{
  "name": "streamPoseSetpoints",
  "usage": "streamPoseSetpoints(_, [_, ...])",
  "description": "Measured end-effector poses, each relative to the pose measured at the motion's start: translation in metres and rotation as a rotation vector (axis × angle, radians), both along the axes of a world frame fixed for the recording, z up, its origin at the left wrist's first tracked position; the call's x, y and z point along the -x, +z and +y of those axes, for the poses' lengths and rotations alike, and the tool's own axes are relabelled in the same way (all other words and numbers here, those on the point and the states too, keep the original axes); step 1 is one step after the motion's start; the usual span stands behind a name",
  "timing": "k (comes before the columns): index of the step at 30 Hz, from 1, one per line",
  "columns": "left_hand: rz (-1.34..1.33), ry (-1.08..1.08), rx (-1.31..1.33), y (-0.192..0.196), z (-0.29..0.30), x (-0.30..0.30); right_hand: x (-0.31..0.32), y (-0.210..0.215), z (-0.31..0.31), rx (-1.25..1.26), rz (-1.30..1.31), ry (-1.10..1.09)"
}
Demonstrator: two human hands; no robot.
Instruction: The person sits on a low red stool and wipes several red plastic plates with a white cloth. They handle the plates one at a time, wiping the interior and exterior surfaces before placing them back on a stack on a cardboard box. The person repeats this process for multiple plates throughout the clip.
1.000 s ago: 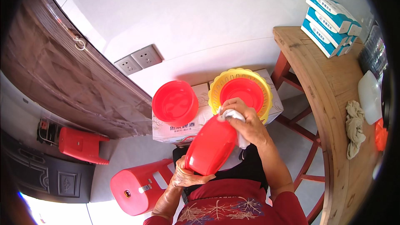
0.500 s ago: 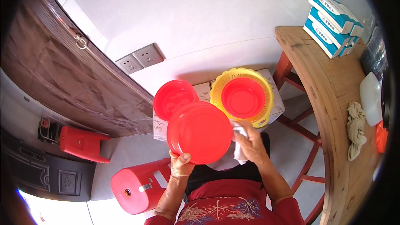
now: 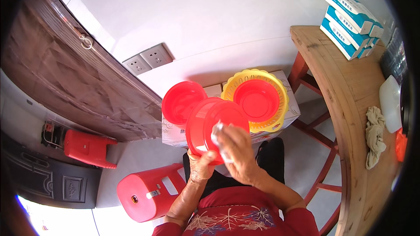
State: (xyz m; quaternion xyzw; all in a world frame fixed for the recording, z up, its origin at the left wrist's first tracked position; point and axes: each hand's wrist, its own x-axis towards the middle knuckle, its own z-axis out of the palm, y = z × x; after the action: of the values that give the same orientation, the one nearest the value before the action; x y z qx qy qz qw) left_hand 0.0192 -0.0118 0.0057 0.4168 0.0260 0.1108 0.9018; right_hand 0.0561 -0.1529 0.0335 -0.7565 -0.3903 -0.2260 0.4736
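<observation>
A red plastic basin is tilted in front of me, its flat underside facing up toward me. My left hand grips its lower left rim, thumb on the outside. In my right hand is a bunched white cloth, pressed against the basin's bottom; the fingers are slightly blurred. Beyond the held basin, a second red basin stands on a patterned cardboard box at the left. To the right a third red basin sits inside a yellow basket with a scalloped, slotted rim.
A curved wooden table on the right carries stacked teal-and-white boxes, a crumpled beige cloth and a white container. Red stools stand at the left on the grey floor. The wall with sockets is ahead, a brown curtain left.
My right hand has moved the white cloth from the basin's right edge onto its underside. The basin has shifted slightly right and up and turned, showing more of its left side wall.
</observation>
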Motion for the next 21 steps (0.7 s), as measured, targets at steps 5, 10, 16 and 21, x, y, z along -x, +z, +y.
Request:
streamPoseSetpoints(5, [0.257,-0.031,-0.471,-0.015,0.013,0.006,0.010,0.002,0.010,0.040,-0.219,-0.041])
streamPoseSetpoints(10, [0.184,-0.021,-0.138,-0.003,-0.007,0.004,-0.020,0.014,0.009,0.012,-0.153,0.043])
streamPoseSetpoints(16, [0.127,-0.044,-0.038,0.006,-0.019,-0.002,-0.030,0.032,0.015,-0.010,-0.106,-0.118])
streamPoseSetpoints(21, [-0.036,-0.193,0.489,-0.019,0.016,-0.014,0.007,-0.008,0.027,0.133,-0.344,-0.290])
